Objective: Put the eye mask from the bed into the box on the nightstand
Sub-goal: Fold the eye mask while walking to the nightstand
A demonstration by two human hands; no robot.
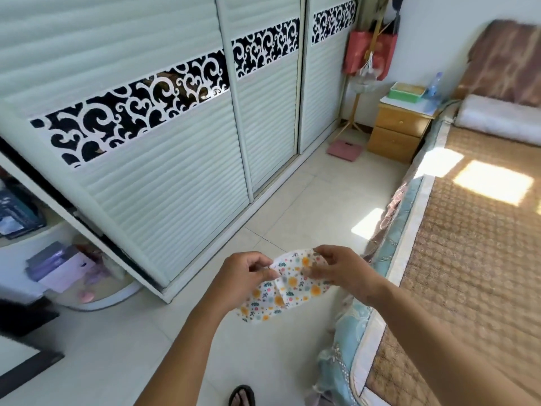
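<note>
already the eye mask (288,284) is off the bed (468,244) and up in the air, held between both hands over the tiled floor (278,206), just beside the bed's edge at about 3 o'clock. the left hand (243,275) pinches its left end with the fingers curled in tight; the right hand (341,268) grips the upper right end the same way, fingers closed on the cloth. so the pick-up looks done, and what is left, as i judge it, is the walk and the drop: the green box (407,92) sits on the wooden nightstand (399,133) well away at roughly 1 o'clock, by the head of the bed, and nothing is in it that i can make out from here.

the mask itself is soft white fabric printed with small orange and yellow flowers and bluish leaves. it hangs a little slack between the hands, with a fold or seam running down near its middle and its lower left part drooping toward 7 o'clock. whether a strap trails behind it, i cannot tell. it should crumple easily going into the box.
</note>
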